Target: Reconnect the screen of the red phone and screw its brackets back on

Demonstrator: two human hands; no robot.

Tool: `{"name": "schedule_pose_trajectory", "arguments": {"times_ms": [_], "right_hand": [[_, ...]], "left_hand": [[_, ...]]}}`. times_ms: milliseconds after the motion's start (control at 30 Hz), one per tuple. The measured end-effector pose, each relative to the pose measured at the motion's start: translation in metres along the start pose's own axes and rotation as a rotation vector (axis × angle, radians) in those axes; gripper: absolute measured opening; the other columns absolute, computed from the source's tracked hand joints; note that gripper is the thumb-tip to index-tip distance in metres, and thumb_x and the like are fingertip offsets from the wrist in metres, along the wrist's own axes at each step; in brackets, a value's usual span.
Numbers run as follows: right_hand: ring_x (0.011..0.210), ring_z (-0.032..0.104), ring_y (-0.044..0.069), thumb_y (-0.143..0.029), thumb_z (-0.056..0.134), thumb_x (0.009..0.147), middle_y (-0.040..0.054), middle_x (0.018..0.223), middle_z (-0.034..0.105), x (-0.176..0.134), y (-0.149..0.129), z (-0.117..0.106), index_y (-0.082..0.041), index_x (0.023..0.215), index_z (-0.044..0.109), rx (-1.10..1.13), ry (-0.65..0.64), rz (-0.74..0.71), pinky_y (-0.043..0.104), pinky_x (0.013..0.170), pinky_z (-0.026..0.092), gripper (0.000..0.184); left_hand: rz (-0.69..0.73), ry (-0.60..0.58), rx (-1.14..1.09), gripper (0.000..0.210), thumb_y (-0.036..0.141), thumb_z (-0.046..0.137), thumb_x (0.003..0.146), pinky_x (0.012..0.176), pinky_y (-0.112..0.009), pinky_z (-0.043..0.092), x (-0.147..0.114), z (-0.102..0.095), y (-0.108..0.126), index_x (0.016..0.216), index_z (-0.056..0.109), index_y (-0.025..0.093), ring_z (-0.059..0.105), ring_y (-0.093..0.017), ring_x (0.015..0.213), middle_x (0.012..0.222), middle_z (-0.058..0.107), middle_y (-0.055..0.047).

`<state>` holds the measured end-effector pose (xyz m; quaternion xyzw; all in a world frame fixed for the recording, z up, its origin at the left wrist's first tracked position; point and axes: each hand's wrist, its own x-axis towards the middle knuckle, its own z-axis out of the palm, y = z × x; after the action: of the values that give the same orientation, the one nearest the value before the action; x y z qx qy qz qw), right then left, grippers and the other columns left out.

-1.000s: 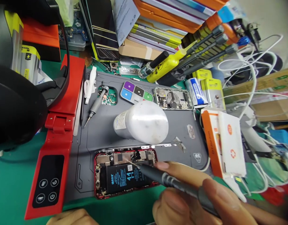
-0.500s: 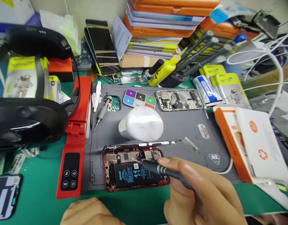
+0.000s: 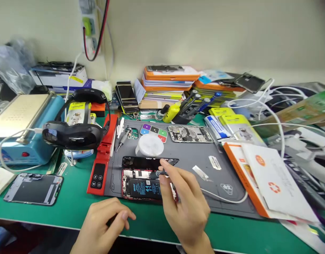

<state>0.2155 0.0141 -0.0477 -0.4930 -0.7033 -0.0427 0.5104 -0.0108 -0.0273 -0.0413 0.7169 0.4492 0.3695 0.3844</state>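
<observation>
In my right hand [image 3: 183, 204] is a dark-handled screwdriver [image 3: 154, 174], pinched between thumb and fingers. It points left, over the upper part of an opened red-framed phone [image 3: 124, 192]. A black battery [image 3: 143, 188] marked 11 fills much of that phone; its right end is partly behind my hand. Just beyond stands the phone's dark screen [image 3: 143, 163], tilted up behind the frame. My left hand [image 3: 104, 218] rests at the bench's front edge, below the phone, holding nothing, with its fingers loosely bent and thumb apart.
The grey mat [image 3: 183, 155] bears a white round-topped container [image 3: 151, 145], a grey screwdriver [image 3: 124, 139] and another opened phone [image 3: 190, 134]. A red device [image 3: 99, 176] lines its left side. A headset [image 3: 75, 135] and loose screen [image 3: 34, 188] lie left; an orange-white box [image 3: 271, 176] right.
The view has pulled back and up, showing more wall and bench. My right hand still holds the screwdriver over the phone. My left hand shows more fully, its fingers looser.
</observation>
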Motion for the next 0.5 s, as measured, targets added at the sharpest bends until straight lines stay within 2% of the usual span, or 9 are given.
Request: {"name": "schedule_pose_trajectory", "arguments": {"times_ms": [167, 233, 333, 433, 500], "right_hand": [[0.1, 0.082, 0.021, -0.006, 0.072, 0.105, 0.0069, 0.121, 0.082, -0.004, -0.004, 0.003, -0.033, 0.166, 0.057, 0.131, 0.033, 0.026, 0.032, 0.085, 0.072, 0.068], [0.099, 0.081, 0.021, -0.009, 0.065, 0.109, 0.0071, 0.117, 0.079, -0.005, 0.002, -0.009, -0.032, 0.167, 0.054, 0.162, 0.125, 0.105, 0.035, 0.087, 0.072, 0.062], [0.09, 0.079, 0.019, -0.016, 0.049, 0.116, 0.0058, 0.111, 0.069, 0.001, 0.027, -0.041, -0.03, 0.171, 0.044, 0.19, 0.24, 0.262, 0.037, 0.083, 0.071, 0.057], [0.071, 0.07, 0.016, -0.022, 0.038, 0.117, 0.0001, 0.096, 0.061, 0.013, 0.066, -0.079, -0.03, 0.16, 0.052, 0.191, 0.143, 0.358, 0.03, 0.064, 0.065, 0.046], [0.061, 0.062, 0.015, -0.026, 0.045, 0.115, -0.0023, 0.087, 0.06, 0.021, 0.09, -0.096, -0.027, 0.148, 0.061, 0.125, 0.028, 0.381, 0.026, 0.055, 0.056, 0.037]], "left_hand": [[-0.06, 0.034, 0.019, 0.042, 0.037, 0.053, 0.119, 0.067, -0.013, 0.052, -0.003, 0.002, -0.001, 0.091, 0.081, 0.024, 0.072, -0.006, 0.066, 0.076, 0.076, 0.005], [-0.072, 0.047, 0.01, 0.042, 0.039, 0.054, 0.119, 0.066, -0.013, 0.052, -0.003, 0.002, -0.001, 0.091, 0.082, 0.024, 0.072, -0.007, 0.066, 0.077, 0.077, 0.004], [-0.06, 0.072, -0.028, 0.046, 0.044, 0.056, 0.117, 0.061, -0.014, 0.051, -0.004, 0.0, -0.001, 0.084, 0.079, 0.023, 0.069, -0.008, 0.06, 0.069, 0.072, 0.003], [-0.029, 0.126, -0.086, 0.065, 0.054, 0.05, 0.117, 0.052, -0.018, 0.046, -0.004, -0.003, -0.004, 0.063, 0.063, 0.02, 0.059, -0.01, 0.051, 0.058, 0.06, 0.001], [-0.024, 0.161, -0.116, 0.07, 0.055, 0.042, 0.119, 0.048, -0.021, 0.045, -0.005, -0.005, -0.01, 0.058, 0.053, 0.021, 0.054, -0.012, 0.049, 0.054, 0.054, 0.0]]}}
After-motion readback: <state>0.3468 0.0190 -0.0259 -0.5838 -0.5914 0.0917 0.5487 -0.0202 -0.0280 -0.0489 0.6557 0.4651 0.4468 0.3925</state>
